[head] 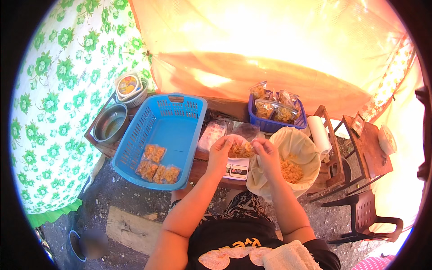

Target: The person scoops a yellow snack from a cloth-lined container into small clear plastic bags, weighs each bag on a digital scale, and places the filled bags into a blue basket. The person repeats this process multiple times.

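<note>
Between my two hands is a clear plastic bag of orange-brown chips (241, 151), pinched near its top corners. My left hand (222, 145) grips its left side, and my right hand (266, 148) its right side. The bag is over a white digital kitchen scale (237, 169); whether it rests on it I cannot tell. At the right stands a cloth-lined basin (305, 148) with loose chips (291, 170) at its bottom. A blue plastic laundry basket (172, 131) on the left holds several small filled bags (158, 167). Flat plastic bags (213, 133) lie behind my left hand.
A dark blue crate (276, 125) of larger filled bags stands at the back. A paper towel roll (319, 135) is right of the basin. Far left are a metal pot (111, 122) and a small basket (137, 98) with plastic tubs. A plastic chair (366, 216) stands at right.
</note>
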Demonstrator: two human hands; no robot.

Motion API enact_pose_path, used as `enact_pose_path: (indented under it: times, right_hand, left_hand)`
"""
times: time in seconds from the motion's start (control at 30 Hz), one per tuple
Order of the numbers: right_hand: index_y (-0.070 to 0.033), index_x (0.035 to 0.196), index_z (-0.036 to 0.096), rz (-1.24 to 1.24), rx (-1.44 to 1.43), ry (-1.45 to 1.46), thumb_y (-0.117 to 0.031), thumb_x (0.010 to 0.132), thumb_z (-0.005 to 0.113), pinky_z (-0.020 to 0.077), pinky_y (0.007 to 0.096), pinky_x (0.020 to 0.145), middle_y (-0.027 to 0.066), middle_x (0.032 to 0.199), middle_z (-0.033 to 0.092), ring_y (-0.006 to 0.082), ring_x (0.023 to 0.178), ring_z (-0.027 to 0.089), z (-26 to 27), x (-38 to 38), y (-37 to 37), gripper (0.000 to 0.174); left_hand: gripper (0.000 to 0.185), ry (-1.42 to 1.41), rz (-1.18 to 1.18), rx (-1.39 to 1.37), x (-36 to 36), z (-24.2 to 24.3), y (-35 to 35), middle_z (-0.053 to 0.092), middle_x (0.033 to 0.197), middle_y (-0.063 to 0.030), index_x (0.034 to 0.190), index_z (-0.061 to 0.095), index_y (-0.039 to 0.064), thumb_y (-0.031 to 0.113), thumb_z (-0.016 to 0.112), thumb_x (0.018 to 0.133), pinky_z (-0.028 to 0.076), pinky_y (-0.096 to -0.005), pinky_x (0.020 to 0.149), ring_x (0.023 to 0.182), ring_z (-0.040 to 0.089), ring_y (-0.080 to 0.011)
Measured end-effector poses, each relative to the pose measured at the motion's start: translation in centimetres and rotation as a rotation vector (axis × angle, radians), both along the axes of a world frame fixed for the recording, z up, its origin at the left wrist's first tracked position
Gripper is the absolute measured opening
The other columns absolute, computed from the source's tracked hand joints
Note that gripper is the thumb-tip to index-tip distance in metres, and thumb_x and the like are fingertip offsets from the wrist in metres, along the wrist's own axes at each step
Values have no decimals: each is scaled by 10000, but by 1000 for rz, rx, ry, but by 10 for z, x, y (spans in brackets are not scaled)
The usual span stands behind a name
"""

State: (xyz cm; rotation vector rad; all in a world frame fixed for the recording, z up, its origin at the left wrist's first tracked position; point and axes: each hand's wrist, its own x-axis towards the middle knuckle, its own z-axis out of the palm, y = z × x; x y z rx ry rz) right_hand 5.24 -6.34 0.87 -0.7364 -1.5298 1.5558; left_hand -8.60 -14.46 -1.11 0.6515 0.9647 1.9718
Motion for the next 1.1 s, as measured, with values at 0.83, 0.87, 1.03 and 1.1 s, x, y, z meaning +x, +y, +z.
enact_pose_path:
  times: [0.83, 0.87, 1.03, 1.1]
  right_hand:
    - [-9, 1077, 525, -95, 72, -84, -62, 845, 653, 438, 218, 658, 44, 794, 627, 88, 726, 567, -137, -41, 54, 271]
    - [-1, 1088, 516, -92, 70, -136, -53, 836, 653, 446, 220, 673, 54, 805, 629, 94, 738, 577, -143, -39, 53, 291]
    - [21, 1111, 491, -112, -14, -255, -36, 802, 663, 468, 227, 667, 76, 803, 625, 114, 727, 590, -166, -31, 54, 359]
    - [26, 1113, 486, -150, -30, -298, -41, 800, 660, 473, 232, 647, 78, 792, 620, 120, 717, 594, -171, -33, 58, 364]
  left_hand:
    - [186, 375, 173, -405, -45, -117, 47, 654, 799, -55, 966, 640, -12, 113, 671, 831, 458, -258, 727, 764, 598, -130]
    - [221, 499, 219, -426, -44, -119, 41, 649, 835, -75, 999, 621, -12, 97, 669, 813, 457, -283, 754, 801, 603, -162]
    - [429, 1487, 591, -245, -26, -113, 13, 577, 1098, -154, 1146, 532, 13, 75, 679, 748, 395, -405, 939, 1068, 533, -290]
    - [461, 1722, 363, -171, -20, -109, 14, 528, 1168, -155, 1143, 522, 19, 68, 686, 715, 349, -437, 998, 1146, 470, -320]
